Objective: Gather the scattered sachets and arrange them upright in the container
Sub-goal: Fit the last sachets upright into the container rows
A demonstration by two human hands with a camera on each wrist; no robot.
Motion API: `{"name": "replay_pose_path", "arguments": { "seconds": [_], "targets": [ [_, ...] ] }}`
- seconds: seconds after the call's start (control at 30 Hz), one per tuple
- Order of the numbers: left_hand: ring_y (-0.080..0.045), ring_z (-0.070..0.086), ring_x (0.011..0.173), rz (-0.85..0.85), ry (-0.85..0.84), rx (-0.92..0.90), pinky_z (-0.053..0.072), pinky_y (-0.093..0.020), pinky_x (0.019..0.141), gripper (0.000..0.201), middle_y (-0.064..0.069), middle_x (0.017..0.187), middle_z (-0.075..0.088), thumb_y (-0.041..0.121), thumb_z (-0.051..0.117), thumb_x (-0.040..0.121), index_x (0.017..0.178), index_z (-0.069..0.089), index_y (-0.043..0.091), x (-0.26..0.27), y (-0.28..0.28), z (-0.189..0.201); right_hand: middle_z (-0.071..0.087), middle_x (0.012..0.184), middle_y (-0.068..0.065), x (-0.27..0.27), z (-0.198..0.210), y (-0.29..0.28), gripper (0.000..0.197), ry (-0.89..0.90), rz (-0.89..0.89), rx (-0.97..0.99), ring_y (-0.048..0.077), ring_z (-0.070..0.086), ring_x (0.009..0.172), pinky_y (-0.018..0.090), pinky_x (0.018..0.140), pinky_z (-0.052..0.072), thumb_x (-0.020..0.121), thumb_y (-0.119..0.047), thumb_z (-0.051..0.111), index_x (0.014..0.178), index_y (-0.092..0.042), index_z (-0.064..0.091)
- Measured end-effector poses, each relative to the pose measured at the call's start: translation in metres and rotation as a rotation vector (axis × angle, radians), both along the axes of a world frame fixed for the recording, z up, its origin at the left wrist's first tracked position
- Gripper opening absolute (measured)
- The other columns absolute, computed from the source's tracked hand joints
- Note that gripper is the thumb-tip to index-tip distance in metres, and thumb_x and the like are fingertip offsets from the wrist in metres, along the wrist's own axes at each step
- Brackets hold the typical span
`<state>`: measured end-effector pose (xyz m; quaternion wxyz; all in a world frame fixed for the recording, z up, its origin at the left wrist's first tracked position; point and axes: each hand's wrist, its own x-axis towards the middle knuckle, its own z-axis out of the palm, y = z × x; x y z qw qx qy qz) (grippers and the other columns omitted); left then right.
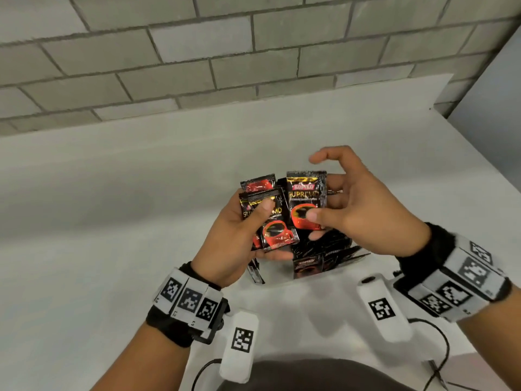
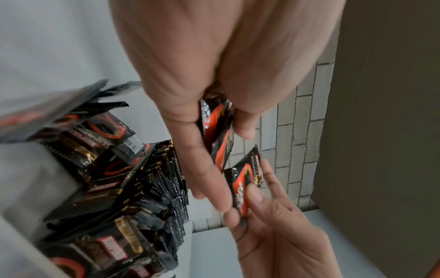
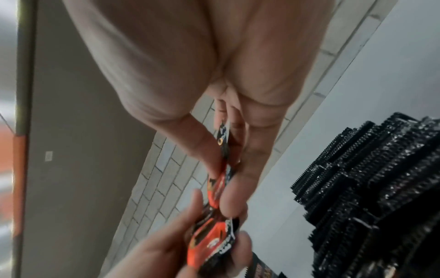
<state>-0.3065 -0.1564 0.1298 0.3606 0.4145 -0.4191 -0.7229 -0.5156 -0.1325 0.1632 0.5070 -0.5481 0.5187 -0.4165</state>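
While a single sachet (image 1: 306, 201) is pinched upright between the thumb and fingers of the right hand (image 1: 363, 210), a small stack of sachets (image 1: 266, 221) is kept fanned in the left hand (image 1: 239, 241), thumb pressed across the printed fronts and fingers curled behind. Both bundles are held in the air just above the container (image 1: 338, 259), whose white wall is seen at the near right of the hands and in which many sachets are already packed on edge, serrated tops up, as shown in the right wrist view (image 3: 371, 178). The single sachet is gripped at its lower half, near the red cup print, so that its top edge stands free of the fingers; the right index finger is lifted clear above it.

The step in hand is judged to be the squaring of loose sachets into one stack before insertion. It would be done well if the single sachet were laid face to face with the stack, edges aligned, and the whole bundle then lowered bottom edge first into a gap between the standing rows. Slippery foil could let the fan slide, so a firm pinch near the lower edge is advised. On the white table (image 1: 112, 221) at the near side, one more sachet (image 1: 255, 273) appears to lie below the left hand, beside the container.
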Motion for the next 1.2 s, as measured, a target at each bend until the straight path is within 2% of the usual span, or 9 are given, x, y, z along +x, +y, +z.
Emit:
{"name": "replay_pose_path", "arguments": {
  "seconds": [0.07,0.27,0.37,0.5,0.63,0.77,0.93,1.07,1.2],
  "targets": [
    [-0.039,0.074,0.1,-0.023,0.03,0.038,0.064,-0.052,0.068,0.04,-0.01,0.12,0.074,0.029,0.056,0.098,0.136,0.053,0.016,0.0,-0.001,0.001,0.066,0.11,0.015,0.003,-0.003,0.002,0.079,0.024,0.038,0.028,0.037,0.074,0.082,0.053,0.064,0.062,0.085,0.012,0.067,0.135,-0.044,0.04],
    [-0.044,0.071,0.106,-0.106,0.037,-0.001,0.06,-0.062,0.08,0.045,-0.016,0.126,0.07,-0.008,0.05,0.099,0.137,0.052,0.015,0.005,-0.004,-0.003,0.074,0.099,-0.002,0.001,-0.015,0.0,0.036,0.307,-0.007,-0.059,0.019,0.072,0.077,0.05,0.078,0.06,0.089,-0.01,0.073,0.119,-0.027,0.062],
    [-0.039,0.073,0.103,-0.135,-0.008,-0.047,0.063,-0.054,0.073,0.048,-0.01,0.124,0.072,-0.005,0.058,0.096,0.138,0.05,0.017,0.004,-0.002,-0.004,0.07,0.098,-0.003,0.0,-0.015,0.0,0.048,0.399,-0.042,-0.069,0.013,0.068,0.068,0.046,0.081,0.058,0.08,-0.018,0.082,0.12,-0.035,0.061],
    [-0.038,0.075,0.099,-0.149,-0.035,-0.071,0.064,-0.047,0.064,0.049,-0.011,0.119,0.073,0.001,0.066,0.091,0.135,0.052,0.017,0.004,-0.003,-0.004,0.061,0.107,-0.011,0.001,-0.013,0.0,0.071,0.398,0.043,-0.096,0.022,0.065,0.078,0.047,0.078,0.058,0.074,-0.012,0.086,0.13,-0.042,0.054],
    [-0.043,0.075,0.094,-0.122,-0.055,-0.097,0.064,-0.049,0.068,0.049,-0.017,0.116,0.073,0.007,0.068,0.089,0.135,0.051,0.013,0.006,-0.005,-0.006,0.063,0.095,-0.005,-0.004,-0.011,-0.004,0.062,0.464,0.032,-0.078,0.018,0.067,0.088,0.045,0.084,0.056,0.072,-0.016,0.087,0.123,-0.04,0.061],
    [-0.047,0.074,0.086,0.035,-0.08,-0.132,0.064,-0.047,0.069,0.033,-0.019,0.1,0.074,0.006,0.064,0.095,0.126,0.053,0.006,0.019,-0.016,-0.008,0.068,0.092,-0.009,-0.011,-0.003,-0.005,0.031,0.482,0.054,-0.05,0.013,0.071,0.068,0.029,0.07,0.055,0.081,-0.015,0.081,0.106,-0.03,0.072],
    [-0.048,0.074,0.085,0.142,-0.089,-0.135,0.064,-0.048,0.068,0.032,-0.023,0.099,0.072,0.009,0.065,0.091,0.121,0.056,0.002,0.04,-0.026,-0.006,0.075,0.088,-0.009,-0.014,-0.004,0.001,0.013,0.478,0.296,0.009,0.013,0.073,0.08,0.039,0.082,0.058,0.083,-0.016,0.08,0.093,-0.024,0.076],
    [-0.047,0.074,0.086,0.132,-0.116,-0.135,0.064,-0.048,0.069,0.028,-0.019,0.097,0.074,0.008,0.064,0.094,0.121,0.057,0.005,0.044,-0.024,-0.008,0.069,0.09,-0.011,-0.005,-0.03,0.001,0.011,0.803,0.441,-0.076,0.009,0.065,0.087,0.038,0.081,0.053,0.086,-0.023,0.075,0.096,-0.026,0.072],
    [-0.041,0.075,0.09,0.066,-0.184,-0.172,0.064,-0.041,0.071,0.026,-0.017,0.099,0.076,0.007,0.064,0.095,0.12,0.059,0.009,0.041,-0.021,-0.012,0.062,0.103,-0.01,-0.001,-0.048,-0.002,0.027,1.142,0.432,-0.179,0.015,0.051,0.107,0.038,0.087,0.048,0.09,-0.027,0.066,0.117,-0.03,0.062]
  ]
}}
